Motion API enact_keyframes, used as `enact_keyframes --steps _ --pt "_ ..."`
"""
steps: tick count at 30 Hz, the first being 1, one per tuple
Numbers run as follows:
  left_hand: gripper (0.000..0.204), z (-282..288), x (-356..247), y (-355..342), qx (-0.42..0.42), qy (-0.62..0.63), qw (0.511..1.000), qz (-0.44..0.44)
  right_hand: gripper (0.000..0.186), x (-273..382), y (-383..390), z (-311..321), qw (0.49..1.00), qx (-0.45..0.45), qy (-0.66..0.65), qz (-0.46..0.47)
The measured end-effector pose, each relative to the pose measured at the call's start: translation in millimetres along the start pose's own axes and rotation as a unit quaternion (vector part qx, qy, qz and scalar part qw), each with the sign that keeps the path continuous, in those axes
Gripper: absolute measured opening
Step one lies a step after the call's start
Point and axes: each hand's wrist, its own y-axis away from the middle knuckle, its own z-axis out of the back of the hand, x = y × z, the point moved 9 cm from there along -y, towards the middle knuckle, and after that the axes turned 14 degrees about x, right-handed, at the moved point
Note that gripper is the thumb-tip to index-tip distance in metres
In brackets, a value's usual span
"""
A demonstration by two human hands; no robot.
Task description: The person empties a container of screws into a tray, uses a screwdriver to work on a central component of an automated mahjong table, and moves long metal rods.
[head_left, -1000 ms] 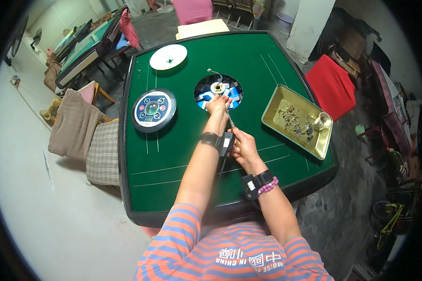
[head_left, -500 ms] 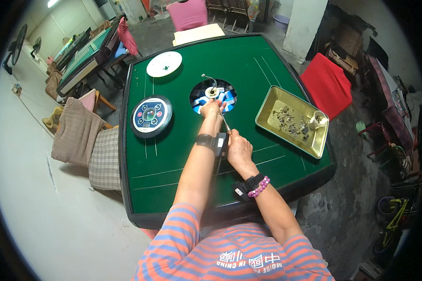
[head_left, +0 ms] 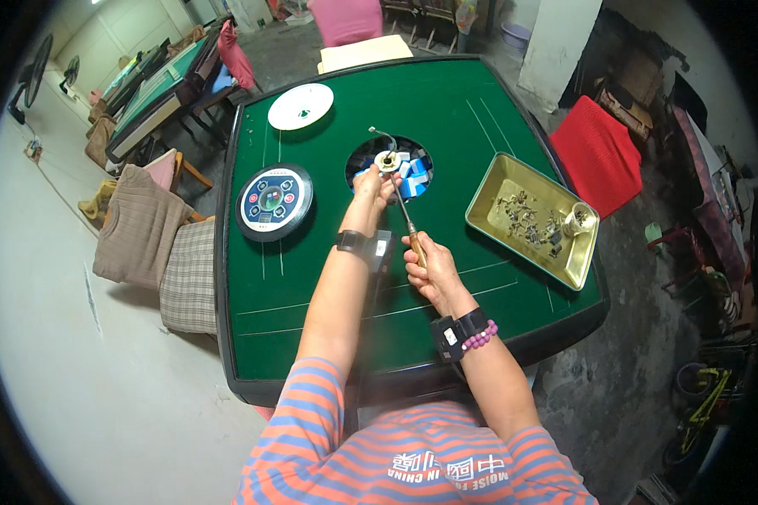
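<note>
In my right hand (head_left: 434, 273) is a screwdriver (head_left: 416, 244) with a wooden handle. Its metal shaft slants up and away toward the round opening in the green mahjong table (head_left: 328, 278). My left hand (head_left: 374, 188) is over the near left rim of that opening, fingers curled beside the shaft's far end and just below a white round hub (head_left: 387, 161). What those fingers grip is hidden. A thin cable (head_left: 385, 135) with a small plug sticks up behind the hub. Down in the opening, blue and white mahjong tiles (head_left: 414, 175) are piled.
A round control panel (head_left: 274, 203) with buttons lies to the left, a white disc (head_left: 301, 107) beyond it. On the right, a gold metal tray (head_left: 501, 231) holds small loose parts and a little cup (head_left: 578, 217). Chairs surround the table, one with a red cover (head_left: 596, 156).
The head view has shifted slightly. My right hand has drawn back and turned, showing more of the screwdriver's handle. My left hand stays by the hub, moved slightly left.
</note>
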Motion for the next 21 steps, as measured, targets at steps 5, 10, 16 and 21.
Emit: enact_keyframes --steps 5,10,16,21 --pt "0.033 -8.8 -12.9 -3.0 -0.001 -0.099 0.994 0.043 0.031 12.4 -2.1 12.6 0.994 -0.022 0.103 0.010" --pt "0.030 -18.6 -18.1 3.0 0.080 -0.129 0.987 0.046 0.022 68.1 27.5 -30.5 0.692 -0.204 0.670 0.176" --pt "0.029 -19.6 -21.1 3.8 0.073 -0.170 0.982 0.029 0.022 58.8 16.6 -26.3 0.742 -0.180 0.603 0.230" --pt "0.028 -17.3 -18.8 10.2 0.069 -0.172 0.982 0.025 0.026 16.5 0.7 1.4 0.997 -0.046 0.060 0.013"
